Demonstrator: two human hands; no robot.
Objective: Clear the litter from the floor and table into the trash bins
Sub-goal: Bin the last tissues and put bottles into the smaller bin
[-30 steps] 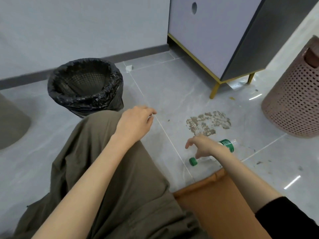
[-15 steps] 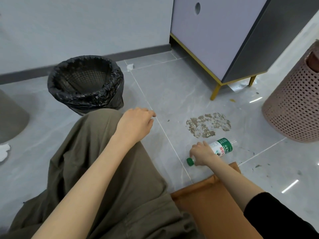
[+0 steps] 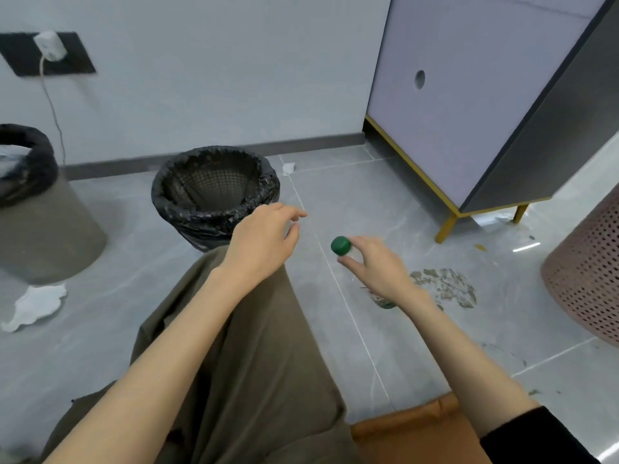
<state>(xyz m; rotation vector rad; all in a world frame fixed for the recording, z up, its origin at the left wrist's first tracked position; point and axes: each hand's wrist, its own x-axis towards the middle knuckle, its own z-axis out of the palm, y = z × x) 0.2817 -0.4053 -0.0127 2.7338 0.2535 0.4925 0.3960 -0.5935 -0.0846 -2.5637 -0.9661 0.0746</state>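
My right hand (image 3: 375, 266) grips a clear plastic bottle (image 3: 383, 301) with a green cap (image 3: 341, 245), lifted off the floor, cap pointing toward the bins. Most of the bottle is hidden behind the hand. My left hand (image 3: 264, 242) hovers over my knee with loosely curled fingers and holds nothing. A bin lined with a black bag (image 3: 214, 192) stands just beyond my left hand. A second grey bin with a black liner (image 3: 37, 209) stands at the far left. A crumpled white tissue (image 3: 33, 306) lies beside it, and a small white scrap (image 3: 288, 168) lies by the baseboard.
A dried brown stain (image 3: 445, 288) marks the tile to the right of the bottle. A lilac cabinet on gold legs (image 3: 469, 128) stands at the back right. A pink perforated basket (image 3: 589, 283) is at the right edge. My knee in olive trousers (image 3: 254, 363) fills the foreground.
My right hand closed on the bottle on the floor and raised it toward the black-lined bin. The camera tilted up, bringing the left bin and tissue into view.
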